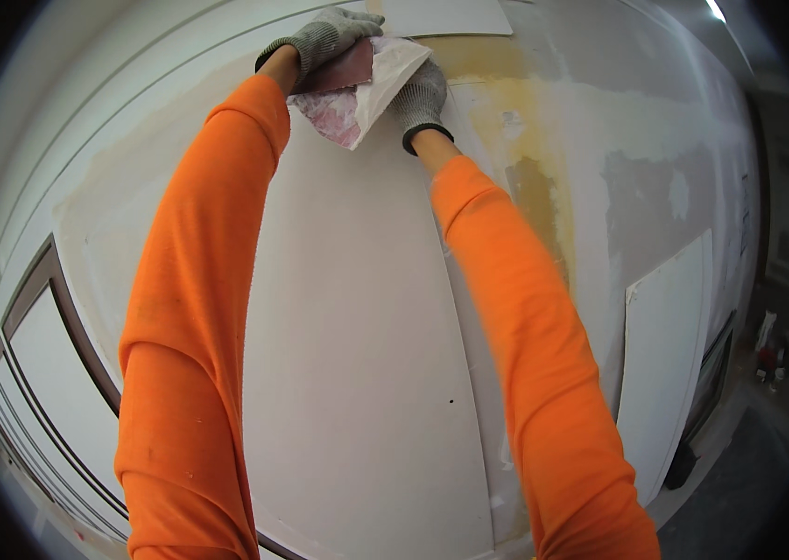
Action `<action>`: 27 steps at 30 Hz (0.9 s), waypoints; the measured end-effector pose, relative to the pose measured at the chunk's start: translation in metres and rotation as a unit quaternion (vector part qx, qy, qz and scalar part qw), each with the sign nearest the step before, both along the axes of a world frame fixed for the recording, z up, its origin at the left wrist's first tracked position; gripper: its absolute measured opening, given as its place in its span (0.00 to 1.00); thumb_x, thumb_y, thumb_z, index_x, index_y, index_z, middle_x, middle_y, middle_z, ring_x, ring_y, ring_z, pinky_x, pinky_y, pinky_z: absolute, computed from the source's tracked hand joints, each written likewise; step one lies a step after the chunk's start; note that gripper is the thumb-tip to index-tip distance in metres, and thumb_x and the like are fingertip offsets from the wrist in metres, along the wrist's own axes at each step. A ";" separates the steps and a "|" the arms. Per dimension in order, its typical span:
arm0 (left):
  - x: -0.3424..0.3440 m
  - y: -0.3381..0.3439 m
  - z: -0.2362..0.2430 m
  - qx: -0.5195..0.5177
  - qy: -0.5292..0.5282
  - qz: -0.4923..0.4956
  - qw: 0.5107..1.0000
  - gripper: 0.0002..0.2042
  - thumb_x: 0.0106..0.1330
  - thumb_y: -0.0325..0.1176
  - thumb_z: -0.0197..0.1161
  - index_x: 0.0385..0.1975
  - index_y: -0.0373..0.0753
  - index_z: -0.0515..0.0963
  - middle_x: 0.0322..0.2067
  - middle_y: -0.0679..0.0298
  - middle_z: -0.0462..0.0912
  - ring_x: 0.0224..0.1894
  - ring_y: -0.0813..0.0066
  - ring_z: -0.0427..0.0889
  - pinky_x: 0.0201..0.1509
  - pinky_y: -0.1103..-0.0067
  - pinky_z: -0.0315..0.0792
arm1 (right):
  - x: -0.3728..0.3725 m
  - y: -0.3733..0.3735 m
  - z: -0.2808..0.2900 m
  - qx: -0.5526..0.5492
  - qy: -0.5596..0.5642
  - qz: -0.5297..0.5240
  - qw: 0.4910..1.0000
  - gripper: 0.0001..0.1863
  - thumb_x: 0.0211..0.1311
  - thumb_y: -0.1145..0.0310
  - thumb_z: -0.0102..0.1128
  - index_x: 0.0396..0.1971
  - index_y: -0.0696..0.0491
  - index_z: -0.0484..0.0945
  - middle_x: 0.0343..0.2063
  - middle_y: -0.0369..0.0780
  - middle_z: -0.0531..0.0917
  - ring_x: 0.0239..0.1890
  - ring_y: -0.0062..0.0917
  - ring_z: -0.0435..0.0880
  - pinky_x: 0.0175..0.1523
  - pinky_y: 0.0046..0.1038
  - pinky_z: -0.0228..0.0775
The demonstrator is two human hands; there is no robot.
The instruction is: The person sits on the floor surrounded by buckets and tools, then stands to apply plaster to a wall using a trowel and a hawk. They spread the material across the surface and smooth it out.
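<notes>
At the top of the head view, both hands are raised in grey knit gloves with dark cuffs. They are at a creased sheet that looks like sandpaper point(343, 79). One side is reddish-brown with white dust over its lower part; a white flap folds across its right side. My left hand point(327, 37) is closed on the sheet's upper left, its fingers reaching right along the top edge. My right hand point(422, 93) grips the white flap from the right, its fingertips hidden behind the paper. Below the hands stands a tall, pale flat board point(357, 280).
Behind is a wall with yellowish point(507, 112) and grey patches point(661, 191). A white panel point(670, 345) leans at the right, and a pale board point(446, 14) shows at the top. Brown-framed panels point(63, 345) stand at the left. Small items point(773, 359) sit far right.
</notes>
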State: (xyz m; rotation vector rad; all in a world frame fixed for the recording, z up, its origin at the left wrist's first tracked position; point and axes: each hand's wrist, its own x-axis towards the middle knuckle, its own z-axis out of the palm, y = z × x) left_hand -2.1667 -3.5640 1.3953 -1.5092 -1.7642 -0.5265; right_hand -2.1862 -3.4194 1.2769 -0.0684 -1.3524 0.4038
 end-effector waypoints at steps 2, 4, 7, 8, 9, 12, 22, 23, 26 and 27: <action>0.034 0.027 0.015 -0.033 0.047 0.059 0.997 0.22 0.69 0.39 0.62 0.60 0.38 0.81 0.64 0.60 0.80 0.66 0.69 0.77 0.72 0.77 0.65 | 0.018 0.018 0.012 -0.019 0.046 0.020 0.999 0.25 0.63 0.46 0.63 0.49 0.50 0.83 0.47 0.46 0.87 0.50 0.42 0.87 0.51 0.39 0.80; 0.025 0.021 0.013 -0.033 0.012 0.073 0.997 0.20 0.69 0.38 0.60 0.59 0.40 0.82 0.63 0.61 0.81 0.64 0.67 0.78 0.72 0.77 0.66 | 0.000 0.009 0.007 -0.008 0.076 0.038 0.996 0.26 0.63 0.45 0.62 0.50 0.51 0.83 0.47 0.46 0.87 0.49 0.42 0.87 0.51 0.39 0.80; 0.027 0.026 0.012 -0.041 0.011 0.072 0.996 0.19 0.69 0.37 0.60 0.58 0.40 0.83 0.60 0.61 0.83 0.62 0.62 0.80 0.71 0.76 0.68 | -0.005 0.012 0.014 0.020 0.088 0.011 0.996 0.27 0.63 0.44 0.62 0.50 0.52 0.82 0.47 0.47 0.87 0.49 0.42 0.86 0.51 0.40 0.79; 0.031 0.030 0.013 -0.043 0.020 0.066 0.997 0.19 0.69 0.36 0.60 0.58 0.41 0.83 0.59 0.60 0.84 0.61 0.61 0.81 0.70 0.76 0.69 | -0.002 0.017 0.016 0.011 0.081 0.009 0.997 0.27 0.63 0.44 0.62 0.50 0.53 0.82 0.47 0.47 0.87 0.50 0.42 0.86 0.52 0.40 0.79; -0.067 -0.001 -0.024 -0.054 0.034 0.103 0.993 0.19 0.69 0.36 0.60 0.58 0.41 0.83 0.58 0.58 0.84 0.60 0.59 0.81 0.70 0.75 0.70 | -0.078 -0.023 -0.032 0.003 0.036 0.027 0.999 0.27 0.64 0.44 0.61 0.50 0.53 0.82 0.47 0.48 0.87 0.50 0.42 0.86 0.52 0.40 0.79; 0.003 0.021 0.029 -0.079 0.195 0.178 0.961 0.18 0.69 0.34 0.59 0.57 0.42 0.83 0.56 0.54 0.85 0.59 0.55 0.82 0.68 0.73 0.72 | 0.004 -0.012 0.006 0.008 0.078 0.029 0.997 0.28 0.64 0.45 0.60 0.50 0.54 0.82 0.47 0.49 0.86 0.50 0.43 0.86 0.52 0.41 0.79; -0.034 0.003 0.001 0.053 -0.010 0.057 0.997 0.13 0.69 0.38 0.64 0.48 0.42 0.89 0.45 0.60 0.90 0.46 0.69 0.86 0.57 0.76 0.77 | -0.013 -0.018 0.002 0.009 -0.010 0.052 0.999 0.28 0.63 0.45 0.60 0.51 0.54 0.81 0.48 0.50 0.85 0.51 0.46 0.85 0.53 0.44 0.78; -0.056 -0.004 -0.015 0.081 -0.094 0.031 0.992 0.12 0.69 0.38 0.65 0.46 0.42 0.89 0.44 0.61 0.90 0.45 0.72 0.86 0.56 0.77 0.77 | -0.031 -0.027 -0.008 -0.003 -0.027 0.057 0.998 0.28 0.63 0.45 0.61 0.50 0.54 0.81 0.48 0.50 0.85 0.50 0.46 0.85 0.52 0.44 0.77; 0.023 0.022 0.017 0.117 -0.053 -0.048 0.991 0.11 0.67 0.36 0.68 0.42 0.38 0.90 0.39 0.62 0.91 0.40 0.78 0.85 0.52 0.79 0.78 | 0.042 0.003 0.032 -0.031 0.011 0.072 0.997 0.28 0.62 0.44 0.62 0.50 0.54 0.82 0.47 0.51 0.86 0.50 0.47 0.85 0.52 0.44 0.77; 0.000 0.011 0.007 0.117 -0.060 -0.052 0.990 0.12 0.68 0.36 0.65 0.44 0.38 0.89 0.41 0.62 0.91 0.42 0.76 0.85 0.52 0.78 0.78 | 0.018 -0.004 0.025 -0.031 0.015 0.076 0.997 0.28 0.62 0.45 0.61 0.50 0.54 0.82 0.47 0.51 0.85 0.50 0.47 0.85 0.52 0.44 0.78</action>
